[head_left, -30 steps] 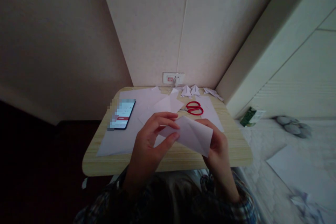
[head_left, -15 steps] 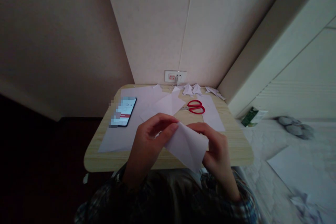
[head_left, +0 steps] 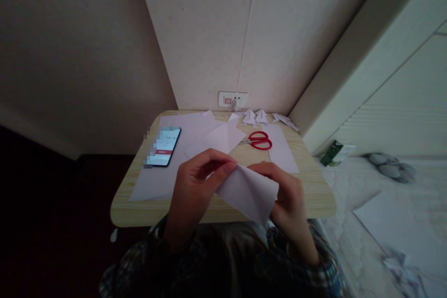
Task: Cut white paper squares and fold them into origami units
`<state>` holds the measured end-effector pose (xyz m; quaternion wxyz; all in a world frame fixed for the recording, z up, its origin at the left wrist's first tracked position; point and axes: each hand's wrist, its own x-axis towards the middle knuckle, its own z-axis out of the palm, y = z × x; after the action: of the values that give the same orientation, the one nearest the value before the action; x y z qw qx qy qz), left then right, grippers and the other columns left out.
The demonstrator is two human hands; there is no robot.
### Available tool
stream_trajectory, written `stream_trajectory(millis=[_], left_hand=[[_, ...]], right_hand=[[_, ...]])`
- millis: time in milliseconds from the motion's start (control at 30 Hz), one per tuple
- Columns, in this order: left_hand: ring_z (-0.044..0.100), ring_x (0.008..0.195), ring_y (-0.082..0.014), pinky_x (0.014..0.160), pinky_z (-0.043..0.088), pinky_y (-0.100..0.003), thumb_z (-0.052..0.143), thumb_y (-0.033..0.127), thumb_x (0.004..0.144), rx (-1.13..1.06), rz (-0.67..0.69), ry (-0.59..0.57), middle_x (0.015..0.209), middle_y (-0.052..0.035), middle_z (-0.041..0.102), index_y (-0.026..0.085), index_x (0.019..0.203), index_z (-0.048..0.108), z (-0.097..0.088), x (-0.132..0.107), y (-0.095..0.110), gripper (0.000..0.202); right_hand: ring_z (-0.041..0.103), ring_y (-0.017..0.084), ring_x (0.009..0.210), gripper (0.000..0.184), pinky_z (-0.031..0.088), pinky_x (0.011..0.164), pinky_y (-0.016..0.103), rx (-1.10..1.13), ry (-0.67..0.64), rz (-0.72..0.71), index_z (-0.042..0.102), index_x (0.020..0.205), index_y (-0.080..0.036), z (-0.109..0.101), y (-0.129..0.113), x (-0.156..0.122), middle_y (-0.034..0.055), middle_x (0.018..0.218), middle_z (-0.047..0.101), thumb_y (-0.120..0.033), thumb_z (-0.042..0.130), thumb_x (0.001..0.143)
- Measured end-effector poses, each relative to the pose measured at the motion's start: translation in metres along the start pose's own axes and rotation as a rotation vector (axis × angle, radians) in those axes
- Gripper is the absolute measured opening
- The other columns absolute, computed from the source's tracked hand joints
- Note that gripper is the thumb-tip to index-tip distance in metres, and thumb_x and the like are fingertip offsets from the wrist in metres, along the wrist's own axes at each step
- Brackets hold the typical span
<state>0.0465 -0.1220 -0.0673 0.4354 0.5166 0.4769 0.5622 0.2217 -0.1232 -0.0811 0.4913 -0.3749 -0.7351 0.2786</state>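
Note:
A creased white sheet of paper [head_left: 249, 193] is held up above the near edge of the small table, a fold line running down it. My left hand [head_left: 199, 186] pinches its upper left corner between thumb and fingers. On the other side my right hand [head_left: 288, 195] grips the sheet's right part, its fingertips partly hidden behind the paper. Beyond the hands, a pale creased sheet [head_left: 225, 137] lies on a larger white sheet [head_left: 153, 186]. Red-handled scissors [head_left: 260, 140] rest just past my right hand, apart from it.
The wooden table [head_left: 139, 214] stands against a wall with a socket [head_left: 233, 99]. A phone [head_left: 165, 146] lies at left. Folded paper pieces [head_left: 249, 117] line the back edge, with a paper strip [head_left: 283, 149] at right. A quilted bed surface [head_left: 344, 195] holds more paper [head_left: 391, 223].
Both hands keep their grip on the paper and have hardly moved. The sheet's right side bulges slightly more, and the whole view has shifted a little.

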Motion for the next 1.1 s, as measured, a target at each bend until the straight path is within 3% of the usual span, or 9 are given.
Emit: stream_trajectory(millis=[100,233,433,600,767,933,1100], left_hand=[[0.072,0.071,-0.0179,0.061,0.054,-0.024,0.074,0.024,0.079,-0.019,-0.008,-0.036,0.076,0.0008,0.078,0.022,0.077,0.077,-0.002,-0.001,-0.001,0.003],[0.076,0.083,-0.0179,0.072,0.06,-0.023,0.074,0.02,0.082,-0.094,-0.009,-0.121,0.09,0.0003,0.082,0.025,0.089,0.079,-0.003,-0.002,0.001,0.01],[0.078,0.081,-0.0193,0.066,0.064,-0.023,0.074,0.018,0.083,-0.174,-0.105,-0.221,0.092,-0.0025,0.083,0.023,0.094,0.08,-0.005,-0.002,0.001,0.014],[0.076,0.071,-0.0149,0.067,0.063,-0.019,0.075,0.02,0.083,-0.232,-0.188,-0.255,0.083,-0.0003,0.083,0.024,0.09,0.084,-0.009,0.001,-0.001,0.013],[0.076,0.073,-0.0108,0.065,0.06,-0.011,0.073,0.016,0.084,-0.29,-0.275,-0.277,0.084,0.0033,0.084,0.029,0.089,0.085,-0.013,0.001,-0.001,0.018],[0.078,0.072,-0.0114,0.066,0.062,-0.013,0.076,0.014,0.083,-0.354,-0.329,-0.296,0.083,0.0041,0.084,0.031,0.086,0.085,-0.012,0.0,-0.003,0.02],[0.079,0.084,-0.013,0.074,0.062,-0.014,0.074,0.012,0.085,-0.351,-0.322,-0.401,0.095,0.0026,0.084,0.031,0.094,0.084,-0.017,0.003,-0.004,0.024]], right_hand=[[0.071,0.02,0.072,0.018,0.052,0.063,0.029,0.062,0.075,0.065,0.072,0.089,-0.026,0.0,-0.004,0.001,-0.0005,0.083,0.079,-0.014,0.063,0.078],[0.069,0.02,0.068,0.011,0.05,0.058,0.028,0.124,0.165,0.14,0.072,0.085,-0.025,-0.002,-0.008,0.004,-0.0009,0.077,0.077,-0.021,0.065,0.077],[0.066,0.02,0.065,0.013,0.05,0.055,0.029,0.116,0.218,0.169,0.073,0.084,-0.025,-0.002,-0.008,0.003,-0.0003,0.073,0.075,-0.023,0.065,0.074],[0.068,0.02,0.064,0.011,0.05,0.053,0.028,0.107,0.224,0.115,0.073,0.082,-0.024,-0.003,-0.007,0.004,-0.0002,0.073,0.076,-0.026,0.065,0.074],[0.069,0.019,0.062,0.007,0.049,0.05,0.025,0.099,0.228,0.072,0.072,0.079,-0.024,-0.004,-0.007,0.006,-0.0013,0.072,0.077,-0.025,0.067,0.074],[0.067,0.018,0.059,0.007,0.048,0.048,0.025,0.1,0.23,0.051,0.072,0.078,-0.024,-0.003,-0.009,0.007,-0.0018,0.069,0.075,-0.023,0.066,0.075],[0.067,0.017,0.058,0.007,0.046,0.046,0.024,0.107,0.24,0.044,0.073,0.078,-0.024,-0.003,-0.009,0.007,-0.0019,0.069,0.076,-0.024,0.067,0.075]])
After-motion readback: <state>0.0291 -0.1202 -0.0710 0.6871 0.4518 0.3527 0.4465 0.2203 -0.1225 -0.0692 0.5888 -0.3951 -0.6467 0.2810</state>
